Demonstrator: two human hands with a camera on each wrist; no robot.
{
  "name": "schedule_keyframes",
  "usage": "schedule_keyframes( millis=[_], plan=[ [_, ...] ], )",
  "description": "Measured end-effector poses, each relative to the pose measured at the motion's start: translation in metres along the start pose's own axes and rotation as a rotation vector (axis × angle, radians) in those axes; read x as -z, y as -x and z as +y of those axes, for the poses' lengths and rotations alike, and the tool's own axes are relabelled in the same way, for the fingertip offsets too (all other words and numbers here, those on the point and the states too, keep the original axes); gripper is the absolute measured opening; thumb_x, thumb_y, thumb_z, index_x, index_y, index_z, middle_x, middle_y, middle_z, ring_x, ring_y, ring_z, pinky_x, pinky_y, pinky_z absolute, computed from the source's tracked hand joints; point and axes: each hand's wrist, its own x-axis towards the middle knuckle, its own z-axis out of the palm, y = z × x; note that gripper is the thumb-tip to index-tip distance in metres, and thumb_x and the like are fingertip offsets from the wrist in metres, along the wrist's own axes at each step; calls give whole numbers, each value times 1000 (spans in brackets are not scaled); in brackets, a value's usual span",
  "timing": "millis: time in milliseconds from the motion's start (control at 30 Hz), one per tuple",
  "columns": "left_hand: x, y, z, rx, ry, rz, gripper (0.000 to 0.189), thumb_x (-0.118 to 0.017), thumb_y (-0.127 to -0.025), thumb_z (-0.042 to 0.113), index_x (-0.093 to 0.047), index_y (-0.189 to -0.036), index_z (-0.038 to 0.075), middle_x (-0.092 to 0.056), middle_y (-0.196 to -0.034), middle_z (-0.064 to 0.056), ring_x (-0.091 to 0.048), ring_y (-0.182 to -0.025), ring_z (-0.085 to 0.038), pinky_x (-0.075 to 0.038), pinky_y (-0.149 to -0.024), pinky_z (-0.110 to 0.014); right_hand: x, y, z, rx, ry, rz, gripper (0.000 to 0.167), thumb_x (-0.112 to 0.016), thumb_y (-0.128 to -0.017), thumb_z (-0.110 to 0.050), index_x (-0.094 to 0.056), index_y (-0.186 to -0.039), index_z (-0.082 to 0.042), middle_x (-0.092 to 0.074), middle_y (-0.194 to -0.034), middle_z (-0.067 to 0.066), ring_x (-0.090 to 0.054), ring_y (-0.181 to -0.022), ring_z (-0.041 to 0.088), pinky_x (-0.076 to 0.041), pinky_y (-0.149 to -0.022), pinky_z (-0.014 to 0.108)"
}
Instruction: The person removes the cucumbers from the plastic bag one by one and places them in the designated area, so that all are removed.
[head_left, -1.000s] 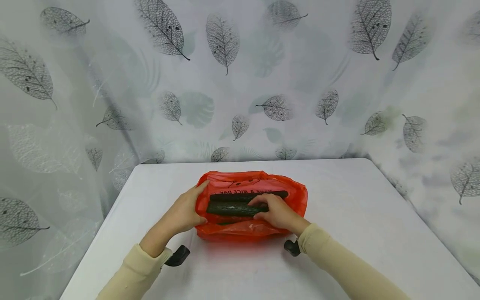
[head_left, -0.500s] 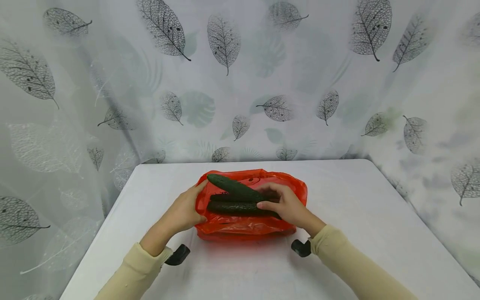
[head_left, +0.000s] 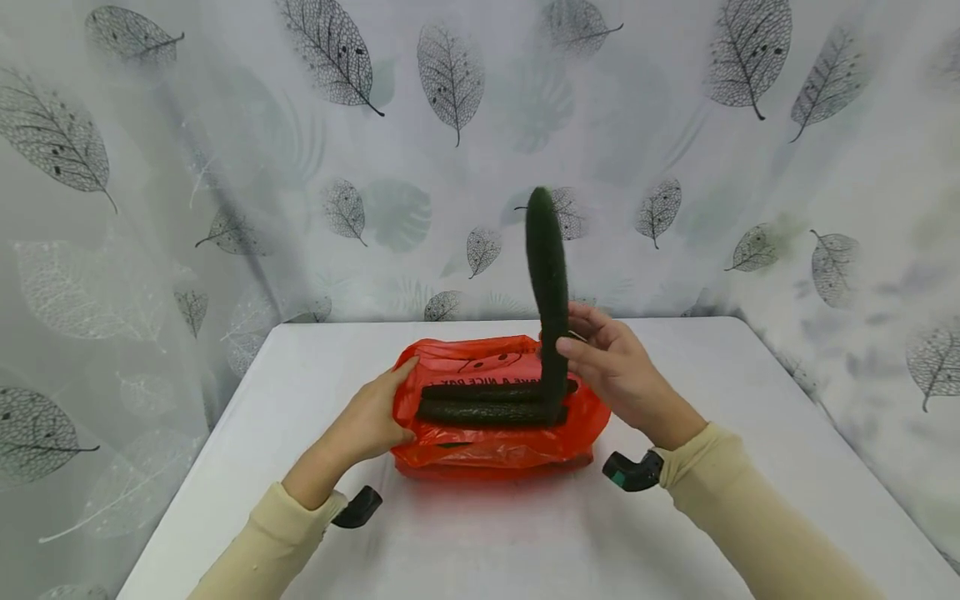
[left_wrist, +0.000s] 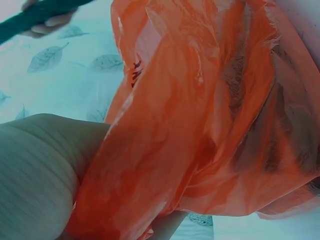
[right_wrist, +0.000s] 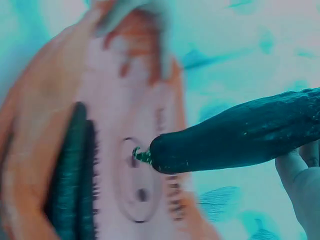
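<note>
A dark green cucumber [head_left: 547,275] stands nearly upright over the red plastic bag [head_left: 495,462], its lower end in front of the bag's mouth. Thumb and fingers of my right hand [head_left: 618,362] grip it from the right, around its middle. In the right wrist view the held cucumber [right_wrist: 215,140] points its stem end at the bag. My left hand [head_left: 371,421] holds the bag's left end, index finger along the far rim and thumb at the near rim; its fingertips are partly hidden by red film in the left wrist view. Inside the bag lie more cucumbers [head_left: 480,412], side by side.
The bag rests on a white table [head_left: 712,400] near its back edge. Behind it and at both sides hangs a leaf-patterned curtain [head_left: 465,167]. A dark wrist device [head_left: 633,471] sits under the right sleeve, and another dark device [head_left: 358,507] under the left.
My right hand has drawn one cucumber up out of the bag, moving up and right and tipping it from lying to nearly upright. The left hand has stayed at the bag's left end.
</note>
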Motion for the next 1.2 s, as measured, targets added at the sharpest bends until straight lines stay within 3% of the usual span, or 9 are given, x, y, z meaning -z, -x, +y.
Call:
schedule_keyframes(
  millis=[167,367,500,633,767,933,1067,1200],
  plan=[
    [1,0,-2,-5,0,-2,103,-86,-66,-1,-34,-155,-1,-56,-139,-21,-58,-115,-37,-56,-88,-49,14,2,-37,100,-91,26,40,-47,-104,0,-51,-143,-8,-59,-131,11,-57,-118,29,-50,-100,42],
    [2,1,-1,-6,-1,-3,101,-85,-68,-1,-34,-156,-1,-55,-140,-22,-58,-116,-37,-55,-89,-50,40,13,-72,204,-85,132,42,-49,-102,5,-49,-144,-1,-56,-133,14,-53,-117,27,-52,-97,37],
    [2,1,0,0,-10,-3,100,-84,-70,-1,-34,-156,0,-54,-142,-22,-57,-119,-38,-54,-91,-51,60,23,-80,247,-21,188,43,-51,-99,10,-50,-142,2,-56,-133,15,-56,-115,27,-52,-96,32],
    [2,0,1,-8,-22,0,96,-82,-74,1,-34,-156,0,-51,-145,-23,-54,-125,-40,-49,-98,-53,82,31,-72,285,69,234,43,-52,-94,20,-54,-135,5,-61,-126,13,-59,-113,23,-52,-94,26],
    [1,0,1,-15,-27,-1,93,-81,-77,2,-33,-156,0,-48,-149,-23,-49,-133,-41,-42,-107,-54,107,39,-54,261,249,304,45,-60,-89,21,-58,-130,3,-65,-119,7,-62,-111,16,-52,-88,20],
    [0,-1,2,7,-29,-7,96,-82,-74,0,-33,-157,2,-46,-151,-22,-46,-135,-41,-40,-109,-54,143,54,-33,126,598,365,45,-70,-90,8,-58,-132,0,-65,-118,-4,-67,-101,4,-52,-83,14],
    [1,0,2,12,-30,-5,97,-82,-74,-1,-33,-157,3,-46,-151,-22,-47,-134,-40,-41,-108,-54,173,69,-18,23,836,352,44,-73,-91,-2,-58,-132,-3,-63,-115,-14,-66,-95,-3,-51,-79,12],
    [1,0,2,11,-29,-3,97,-81,-73,-3,-33,-157,3,-47,-150,-22,-49,-132,-40,-42,-107,-54,200,83,-6,-21,1003,323,39,-77,-90,-8,-61,-125,-4,-65,-105,-17,-63,-87,-4,-48,-72,11]
  ],
)
